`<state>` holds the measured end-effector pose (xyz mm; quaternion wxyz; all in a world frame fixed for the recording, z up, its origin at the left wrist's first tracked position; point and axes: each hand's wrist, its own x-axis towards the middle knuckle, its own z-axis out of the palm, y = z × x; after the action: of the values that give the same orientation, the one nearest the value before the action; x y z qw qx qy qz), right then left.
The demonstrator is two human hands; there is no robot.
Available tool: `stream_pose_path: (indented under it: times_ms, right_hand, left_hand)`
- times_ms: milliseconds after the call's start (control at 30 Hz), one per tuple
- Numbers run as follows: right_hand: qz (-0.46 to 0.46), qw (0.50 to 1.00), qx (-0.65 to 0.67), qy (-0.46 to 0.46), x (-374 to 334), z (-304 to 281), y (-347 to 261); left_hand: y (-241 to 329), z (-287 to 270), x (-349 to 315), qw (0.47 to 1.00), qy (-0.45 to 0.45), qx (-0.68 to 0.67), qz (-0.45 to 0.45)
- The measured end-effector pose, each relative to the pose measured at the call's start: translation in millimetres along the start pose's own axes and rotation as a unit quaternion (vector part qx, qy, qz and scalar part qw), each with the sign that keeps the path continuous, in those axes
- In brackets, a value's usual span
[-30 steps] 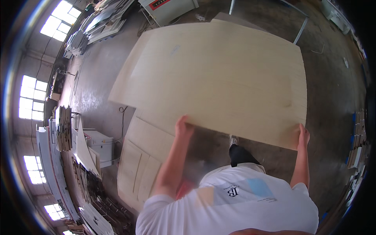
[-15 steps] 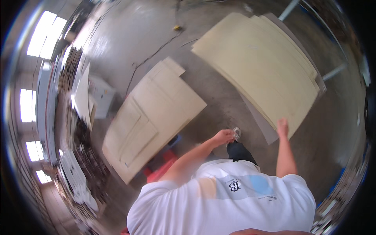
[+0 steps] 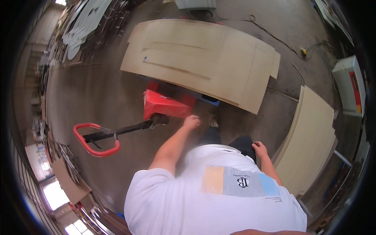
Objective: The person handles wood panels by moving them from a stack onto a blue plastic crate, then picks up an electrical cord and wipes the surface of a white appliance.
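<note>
My left hand (image 3: 192, 122) hangs in front of my body with its fingers loosely curled and nothing visible in them. It is nearest to a red pallet jack (image 3: 162, 105), whose black bar ends in a red loop handle (image 3: 77, 135) on the left. Beside my right thigh is my right hand (image 3: 259, 149), its fingers slightly bent and a little apart, holding nothing that I can see. Ahead of me lies a stack of thin beige boards (image 3: 231, 58), stepped at its edges, above the jack. Neither hand touches the boards or the jack.
Another stack of beige boards (image 3: 309, 137) stands at my right, close to my right arm. A dark cable with a yellow piece (image 3: 303, 51) runs over the floor at the far right, near a white and red cabinet (image 3: 350, 86). Long sheets (image 3: 88, 25) are piled at the far left.
My view has turned to the left, so the board stacks have swung to the right and the whole pallet jack shows. My right hand has dropped from near the right stack to my thigh.
</note>
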<state>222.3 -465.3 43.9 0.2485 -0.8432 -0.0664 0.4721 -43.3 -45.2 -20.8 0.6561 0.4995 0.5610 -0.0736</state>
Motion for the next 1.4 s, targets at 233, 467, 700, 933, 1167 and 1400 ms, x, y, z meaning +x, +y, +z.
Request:
stream_pose_path:
  times_ms: [233,467,700,933,1167,1400]
  right_hand:
    - [-0.034,0.998,-0.011,-0.05,55,-2,-116]
    - [-0.047,0.961,-0.234,-0.139,143,20,-173]
    - [0.005,0.88,-0.396,-0.26,184,79,-230]
    - [0.018,0.867,-0.47,-0.163,224,124,-243]
    - [-0.077,0.881,-0.453,-0.118,265,147,-239]
    - [-0.045,0.903,-0.422,-0.059,273,154,-255]
  left_hand:
    - [-15,-25,21,0.993,0.029,-0.092,-0.063]
    - [37,2,73,0.986,0.034,-0.154,-0.059]
    - [75,24,142,0.973,0.046,-0.204,-0.101]
    - [84,30,300,0.949,0.047,-0.293,-0.108]
    - [40,17,495,0.886,0.189,-0.406,-0.122]
    - [131,27,561,0.812,0.415,-0.362,-0.193]
